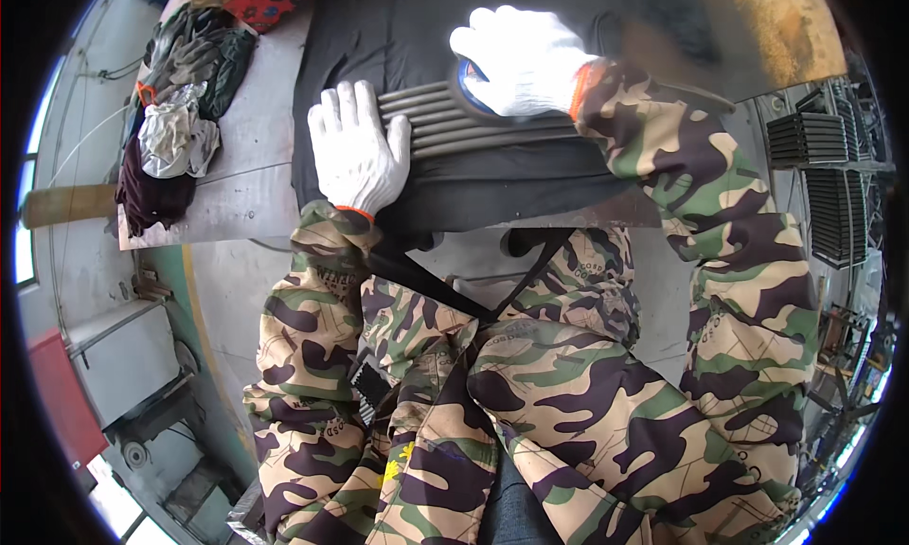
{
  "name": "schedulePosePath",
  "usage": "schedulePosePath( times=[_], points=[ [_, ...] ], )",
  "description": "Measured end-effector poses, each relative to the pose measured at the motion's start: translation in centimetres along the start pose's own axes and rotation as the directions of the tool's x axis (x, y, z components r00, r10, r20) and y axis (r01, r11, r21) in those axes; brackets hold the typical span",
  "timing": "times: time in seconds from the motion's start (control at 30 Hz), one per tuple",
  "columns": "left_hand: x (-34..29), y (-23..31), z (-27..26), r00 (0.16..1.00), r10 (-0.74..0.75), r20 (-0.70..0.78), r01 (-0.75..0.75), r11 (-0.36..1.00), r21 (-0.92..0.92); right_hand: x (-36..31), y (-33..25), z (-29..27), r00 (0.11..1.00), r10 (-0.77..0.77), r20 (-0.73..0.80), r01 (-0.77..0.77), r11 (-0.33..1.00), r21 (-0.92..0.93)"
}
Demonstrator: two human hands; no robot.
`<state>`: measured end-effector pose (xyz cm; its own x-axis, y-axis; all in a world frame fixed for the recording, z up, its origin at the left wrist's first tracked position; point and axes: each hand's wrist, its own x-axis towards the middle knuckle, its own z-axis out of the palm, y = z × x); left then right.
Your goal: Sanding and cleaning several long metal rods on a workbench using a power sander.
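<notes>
Rods by left hand (flat)

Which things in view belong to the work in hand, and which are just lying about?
In use:
- grey rods, left hand flat at their ends
- round blue-and-dark object over the rods, gripped by the right hand
- black cloth beneath

Apparently lying about:
- heaped fabric and white cloth, left
- red patterned item
- dark stacked pieces, right
</notes>
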<state>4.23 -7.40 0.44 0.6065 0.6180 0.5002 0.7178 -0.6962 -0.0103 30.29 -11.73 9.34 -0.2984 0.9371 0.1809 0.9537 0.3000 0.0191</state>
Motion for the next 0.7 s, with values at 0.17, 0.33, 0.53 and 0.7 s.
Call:
schedulePosePath(
  times=[0.17,0.33,0.53,0.7],
  points=[
    [-1.9,0.6,0.1,0.983,-0.04,0.18,0.055,0.995,-0.079,2.1,0.7,-0.4,0.979,0.062,0.194,-0.066,0.998,0.014],
    [-1.0,-1.2,-2.4,0.968,0.112,0.225,-0.051,0.963,-0.263,0.6,5.0,-1.2,0.959,0.245,0.14,-0.245,0.969,-0.021],
    [-1.7,-4.1,-2.0,0.931,0.053,0.361,0.068,0.947,-0.313,-3.1,12.5,-5.1,0.874,0.465,0.141,-0.458,0.885,-0.083],
    [-2.3,-4.2,-1.7,0.933,0.047,0.356,0.089,0.93,-0.357,-5.9,19.1,-3.1,0.781,0.608,0.14,-0.579,0.79,-0.2]
  ],
)
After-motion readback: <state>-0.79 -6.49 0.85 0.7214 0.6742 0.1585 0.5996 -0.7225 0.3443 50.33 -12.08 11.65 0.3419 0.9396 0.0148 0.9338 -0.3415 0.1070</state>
